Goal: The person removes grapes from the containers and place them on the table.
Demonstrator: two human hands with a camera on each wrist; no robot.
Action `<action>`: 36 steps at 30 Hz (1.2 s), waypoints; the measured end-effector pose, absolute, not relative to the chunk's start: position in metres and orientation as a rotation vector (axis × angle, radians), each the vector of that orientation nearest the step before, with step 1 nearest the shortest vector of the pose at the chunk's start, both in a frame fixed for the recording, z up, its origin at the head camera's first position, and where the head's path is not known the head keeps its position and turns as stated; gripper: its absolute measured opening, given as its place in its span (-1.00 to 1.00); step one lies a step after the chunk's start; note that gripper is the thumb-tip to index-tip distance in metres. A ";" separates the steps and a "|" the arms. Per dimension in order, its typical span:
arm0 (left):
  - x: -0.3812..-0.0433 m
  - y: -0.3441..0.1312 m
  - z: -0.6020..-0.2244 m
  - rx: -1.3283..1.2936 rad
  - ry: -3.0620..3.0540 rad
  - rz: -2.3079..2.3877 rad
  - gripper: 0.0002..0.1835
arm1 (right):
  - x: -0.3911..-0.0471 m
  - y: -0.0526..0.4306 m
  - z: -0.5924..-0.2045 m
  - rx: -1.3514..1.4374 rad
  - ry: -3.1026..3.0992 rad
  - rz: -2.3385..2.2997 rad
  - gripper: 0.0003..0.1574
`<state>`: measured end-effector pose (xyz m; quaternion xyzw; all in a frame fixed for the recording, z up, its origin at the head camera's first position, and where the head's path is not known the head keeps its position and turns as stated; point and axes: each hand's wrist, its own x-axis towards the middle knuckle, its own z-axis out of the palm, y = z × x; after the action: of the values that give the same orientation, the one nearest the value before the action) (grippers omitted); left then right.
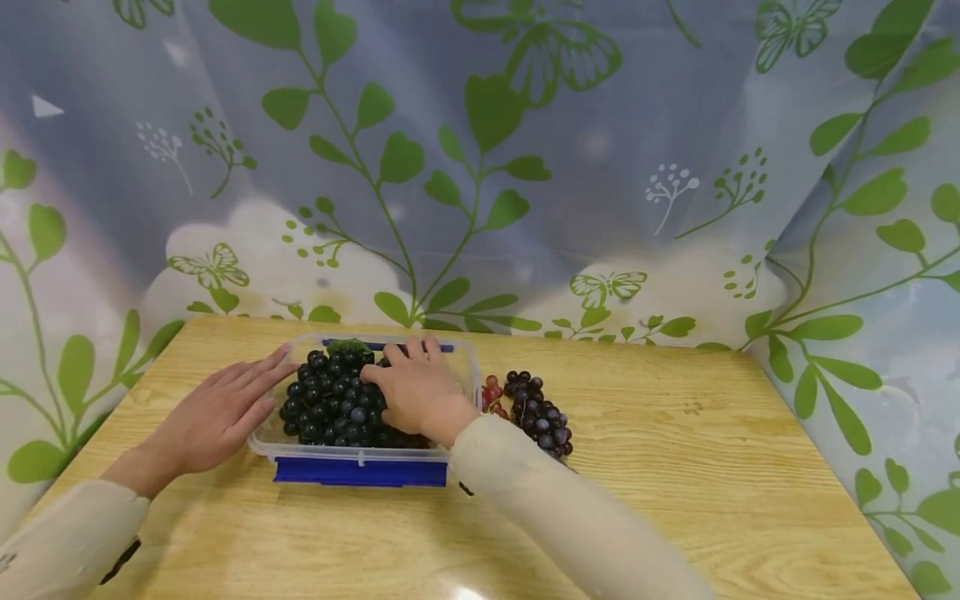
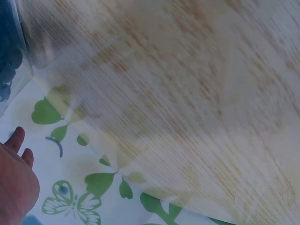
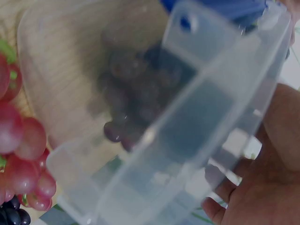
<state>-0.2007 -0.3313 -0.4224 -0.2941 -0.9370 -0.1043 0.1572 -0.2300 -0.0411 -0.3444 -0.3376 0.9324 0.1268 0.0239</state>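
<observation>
A clear plastic box (image 1: 262, 442) with blue side clips stands on the table, heaped with dark grapes (image 1: 330, 400). My left hand (image 1: 217, 408) lies along the box's left side, fingers extended, fingertips at the rim; part of it shows in the left wrist view, palm (image 2: 18, 183) near the lower left edge. Over the right part of the heap, my right hand (image 1: 420, 387) rests on the grapes with fingers spread toward the back rim. Its palm (image 3: 267, 192) appears beside the clear wall (image 3: 187, 126) in the right wrist view.
Right of the box lie a bunch of red grapes (image 1: 492, 393) and another dark bunch (image 1: 542, 417). A green leaf-like piece (image 1: 349, 346) tops the heap at the back. The wooden table (image 1: 697, 467) meets a leaf-patterned cloth (image 1: 600, 167) behind.
</observation>
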 end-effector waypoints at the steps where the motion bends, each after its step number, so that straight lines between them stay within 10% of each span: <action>1: -0.200 -0.331 -0.423 -0.840 -2.683 -0.300 -0.41 | -0.228 -0.042 -0.345 -1.040 2.898 0.401 -0.27; 36: -0.201 -0.332 -0.425 -0.830 -2.695 -0.312 -0.39 | -0.233 -0.023 -0.345 -1.167 2.922 0.029 -0.41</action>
<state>-0.2010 -0.3324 -0.4253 -0.2891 -0.9389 -0.1087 0.1518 -0.2333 -0.0229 -0.3446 -0.3710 0.9286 0.0092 -0.0026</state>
